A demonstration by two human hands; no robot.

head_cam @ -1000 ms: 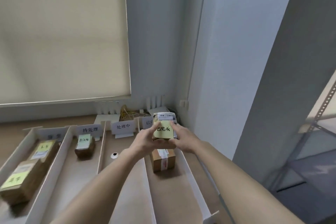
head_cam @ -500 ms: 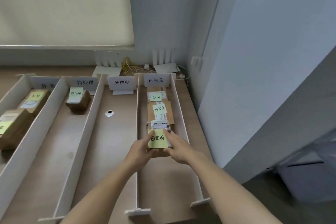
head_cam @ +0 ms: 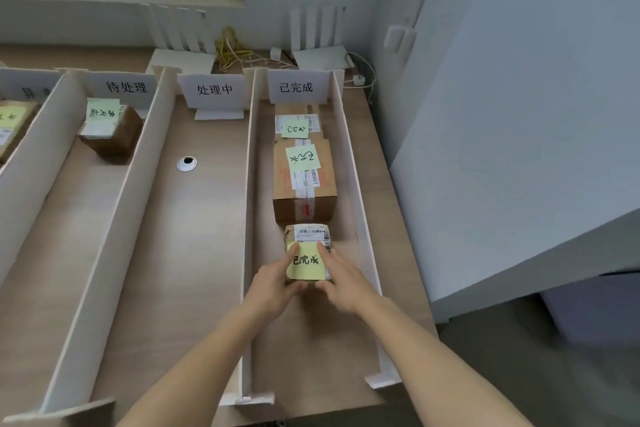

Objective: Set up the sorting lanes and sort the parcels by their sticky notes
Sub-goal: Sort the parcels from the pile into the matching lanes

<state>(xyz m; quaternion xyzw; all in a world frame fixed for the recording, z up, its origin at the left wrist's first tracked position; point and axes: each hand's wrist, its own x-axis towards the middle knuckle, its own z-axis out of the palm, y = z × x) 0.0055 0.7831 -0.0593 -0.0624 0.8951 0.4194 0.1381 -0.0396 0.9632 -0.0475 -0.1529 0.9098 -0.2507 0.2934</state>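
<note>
here both hands, left hand [head_cam: 273, 282] and right hand [head_cam: 341, 282], grip the small parcel [head_cam: 308, 255] between curled fingers, just short of the big box [head_cam: 304, 184] in its lane, right hand marginally nearer.

Small brown parcel [head_cam: 308, 236], yellow sticky note [head_cam: 306, 262] on top, flat in rightmost lane [head_cam: 353, 163], just behind larger taped parcel [head_cam: 304, 180].

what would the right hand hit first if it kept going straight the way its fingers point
The right hand grips the small parcel and points up the 已完成 lane. Pushed straight on, parcel and hand would probably meet the larger brown box just ahead; the gap looks small, though depth is unclear.
</note>
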